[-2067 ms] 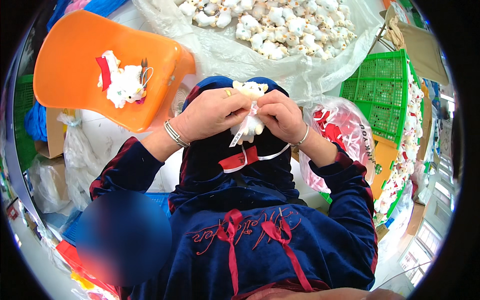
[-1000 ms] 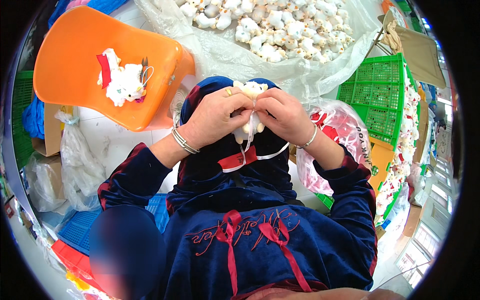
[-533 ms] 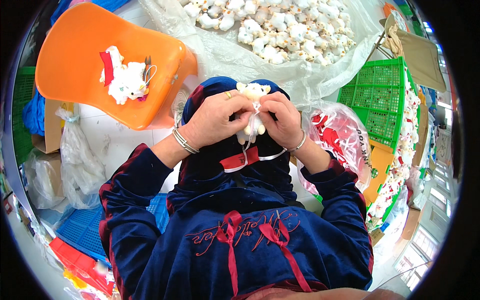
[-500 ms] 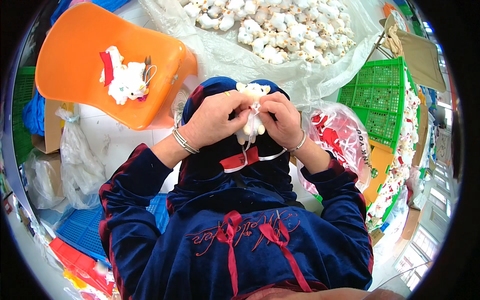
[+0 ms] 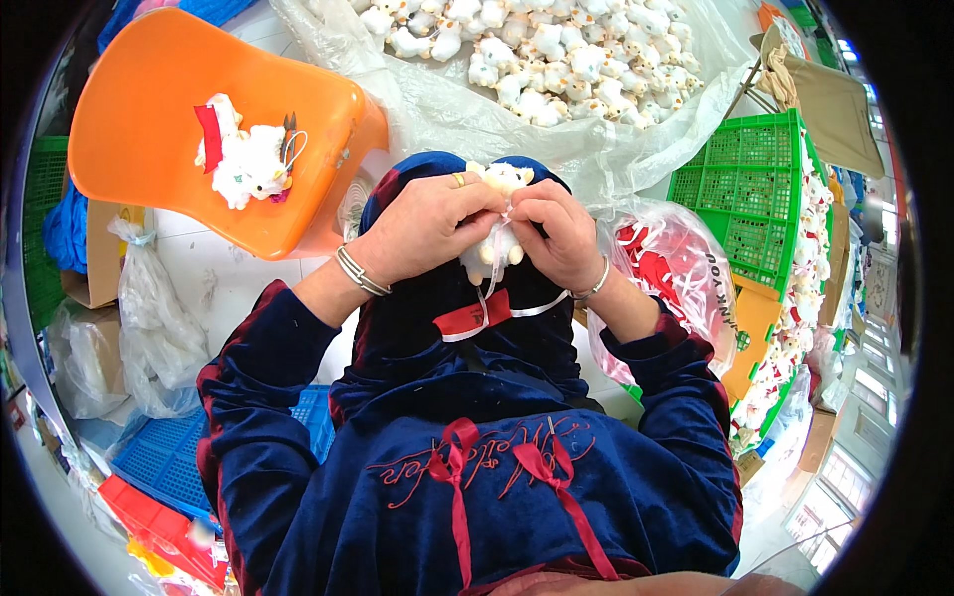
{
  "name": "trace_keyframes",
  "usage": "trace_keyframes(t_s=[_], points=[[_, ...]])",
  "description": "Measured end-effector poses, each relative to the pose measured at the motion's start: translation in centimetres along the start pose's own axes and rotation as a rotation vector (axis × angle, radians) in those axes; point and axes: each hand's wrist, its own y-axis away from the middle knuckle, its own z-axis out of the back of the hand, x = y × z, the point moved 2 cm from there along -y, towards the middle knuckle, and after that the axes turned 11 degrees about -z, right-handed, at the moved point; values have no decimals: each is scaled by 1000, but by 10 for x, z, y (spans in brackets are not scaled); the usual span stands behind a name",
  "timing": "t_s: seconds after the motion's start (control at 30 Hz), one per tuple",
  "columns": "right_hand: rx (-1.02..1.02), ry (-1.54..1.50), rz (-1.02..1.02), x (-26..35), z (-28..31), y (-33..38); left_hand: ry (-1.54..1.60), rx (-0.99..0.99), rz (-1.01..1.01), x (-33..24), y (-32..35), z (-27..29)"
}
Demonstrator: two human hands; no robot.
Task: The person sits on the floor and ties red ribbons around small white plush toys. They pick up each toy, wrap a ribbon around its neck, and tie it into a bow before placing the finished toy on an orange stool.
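Observation:
A small cream plush animal (image 5: 483, 256) rests upright on my lap between both hands, its head (image 5: 503, 177) pointing away from me. My left hand (image 5: 429, 221) pinches a thin white ribbon (image 5: 500, 241) at the plush animal's neck. From the other side, my right hand (image 5: 558, 234) is also closed on the ribbon there, thumb against curled fingers. The fingertips hide how the ribbon is looped. Its loose ends hang down over the dark trousers, with a red fabric tag (image 5: 471, 316) lying beside them.
An orange plastic stool (image 5: 199, 70) at the left carries white plush animals (image 5: 248, 167) and small dark-tipped snips (image 5: 289, 127). Many plush animals (image 5: 586, 60) lie on clear plastic sheeting ahead. To the right are a bag of red tags (image 5: 656, 273) and a green crate (image 5: 740, 189).
My left hand has turned and come further over the plush animal's neck, covering more of it. The plush animal has shifted slightly left. The ribbon's hanging ends stay almost in place.

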Motion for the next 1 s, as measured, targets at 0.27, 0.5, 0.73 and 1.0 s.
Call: trace_keyframes(t_s=[0.27, 0.5, 0.73, 1.0], points=[[-54, -46, -38, -3, 6, 9, -44, -82, 84, -4, 7, -5], [-98, -169, -470, 0, 12, 28, 136, -154, 226, -8, 12, -4], [-43, -683, -702, 7, 14, 14, 373, -61, 570, -1, -5, 8], [28, -228, -364, 32, 24, 19, 118, 117, 450, -18, -16, 16]])
